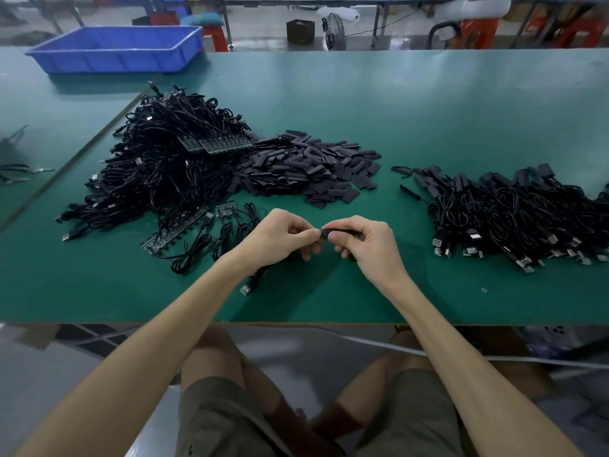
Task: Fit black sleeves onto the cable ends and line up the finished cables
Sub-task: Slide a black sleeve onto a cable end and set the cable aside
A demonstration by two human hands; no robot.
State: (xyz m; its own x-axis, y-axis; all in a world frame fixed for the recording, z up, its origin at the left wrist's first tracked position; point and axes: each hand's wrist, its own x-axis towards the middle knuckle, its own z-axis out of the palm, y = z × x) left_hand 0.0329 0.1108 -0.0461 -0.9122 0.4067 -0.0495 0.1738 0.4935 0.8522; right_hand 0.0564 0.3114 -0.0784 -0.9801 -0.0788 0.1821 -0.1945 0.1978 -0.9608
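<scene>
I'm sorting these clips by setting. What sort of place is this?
Most likely a factory assembly bench: a green work table bears a heap of black cables, a pile of black sleeves and a blue plastic bin.

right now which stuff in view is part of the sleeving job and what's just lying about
In the job: sleeve in right hand, cable in left hand, sleeve pile, unsleeved cable heap, finished cables.
Lying about: blue tray, floor fan, dark box.

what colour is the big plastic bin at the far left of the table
Blue. The bin shows clearly in the head view, at the table's far left corner.
</scene>
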